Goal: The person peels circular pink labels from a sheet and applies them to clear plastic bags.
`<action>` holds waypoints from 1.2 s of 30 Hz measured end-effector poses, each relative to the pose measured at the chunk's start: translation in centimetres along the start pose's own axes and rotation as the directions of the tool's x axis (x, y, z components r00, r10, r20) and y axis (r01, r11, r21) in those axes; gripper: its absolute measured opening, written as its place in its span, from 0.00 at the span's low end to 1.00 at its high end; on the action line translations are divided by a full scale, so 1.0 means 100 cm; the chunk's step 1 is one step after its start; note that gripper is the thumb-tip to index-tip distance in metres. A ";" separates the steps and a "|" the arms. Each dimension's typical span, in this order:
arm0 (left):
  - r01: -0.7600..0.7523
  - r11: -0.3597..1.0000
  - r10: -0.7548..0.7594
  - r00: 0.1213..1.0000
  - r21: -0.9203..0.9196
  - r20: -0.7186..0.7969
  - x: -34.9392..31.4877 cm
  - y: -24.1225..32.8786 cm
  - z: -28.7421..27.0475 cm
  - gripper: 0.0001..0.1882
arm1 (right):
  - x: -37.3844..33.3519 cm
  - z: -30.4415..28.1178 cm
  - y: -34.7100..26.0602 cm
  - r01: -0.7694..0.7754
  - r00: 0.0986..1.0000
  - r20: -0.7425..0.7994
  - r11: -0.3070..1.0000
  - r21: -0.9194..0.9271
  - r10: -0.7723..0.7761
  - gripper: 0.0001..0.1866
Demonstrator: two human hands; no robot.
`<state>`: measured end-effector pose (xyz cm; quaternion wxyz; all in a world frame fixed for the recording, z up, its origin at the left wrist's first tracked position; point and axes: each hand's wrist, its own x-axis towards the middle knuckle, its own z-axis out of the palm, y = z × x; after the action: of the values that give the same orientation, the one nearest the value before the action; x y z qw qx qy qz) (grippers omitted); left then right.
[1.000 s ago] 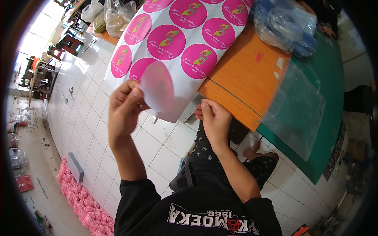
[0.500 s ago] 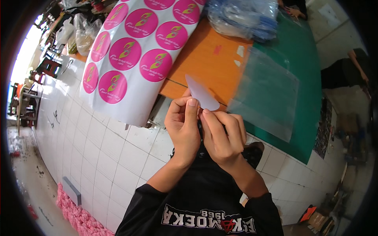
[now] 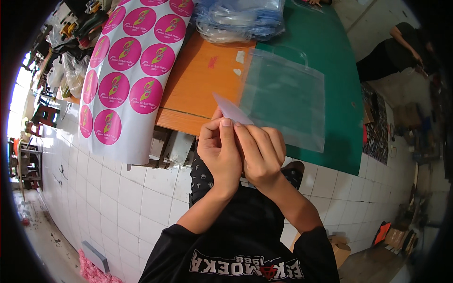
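Note:
Both my hands meet just in front of the table edge. My left hand point(image 3: 218, 153) is closed, pinching a curved sticker point(image 3: 232, 112) between thumb and fingers; its pale back shows. My right hand point(image 3: 261, 153) is closed too, its thumb hidden and its fingertips at the sticker's lower edge, touching my left thumb. Left of my hands hangs a white sheet of round pink stickers point(image 3: 112, 86) with a yellow-green leaf design. Beyond my right hand, a clear plastic bag point(image 3: 285, 99) with a handle lies flat on the green mat.
A stack of clear bluish plastic bags point(image 3: 238, 21) lies at the back of the orange tabletop point(image 3: 188, 80). The green mat point(image 3: 337, 129) covers the right side. A person point(image 3: 391, 59) in dark clothes is at the far right. White floor tiles point(image 3: 118, 203) lie below.
My right fingers have moved in against my left thumb, and less of the sticker shows between the hands. The whole view has shifted, so the table and sticker sheet appear further left.

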<state>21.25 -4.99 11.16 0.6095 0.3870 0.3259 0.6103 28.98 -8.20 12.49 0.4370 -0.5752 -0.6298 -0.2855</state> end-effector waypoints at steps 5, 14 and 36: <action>0.009 0.999 -0.007 0.999 -0.047 0.046 -0.005 -0.003 0.007 0.05 | 0.002 -0.005 0.010 0.025 0.997 -0.070 0.999 -0.037 -0.027 0.12; -0.261 0.936 0.210 0.952 0.237 0.222 0.024 0.000 0.005 0.20 | -0.014 -0.075 0.046 -0.543 0.808 -0.164 0.824 0.166 0.566 0.05; -0.781 0.146 -0.190 0.581 0.608 0.792 0.070 -0.051 -0.017 0.33 | -0.037 -0.125 0.109 -0.734 0.307 -0.212 0.373 0.567 0.928 0.08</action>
<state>22.56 2.38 6.45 0.1457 0.9391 0.2534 0.1805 42.20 -18.80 13.33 0.7653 -0.6297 -0.1312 -0.0261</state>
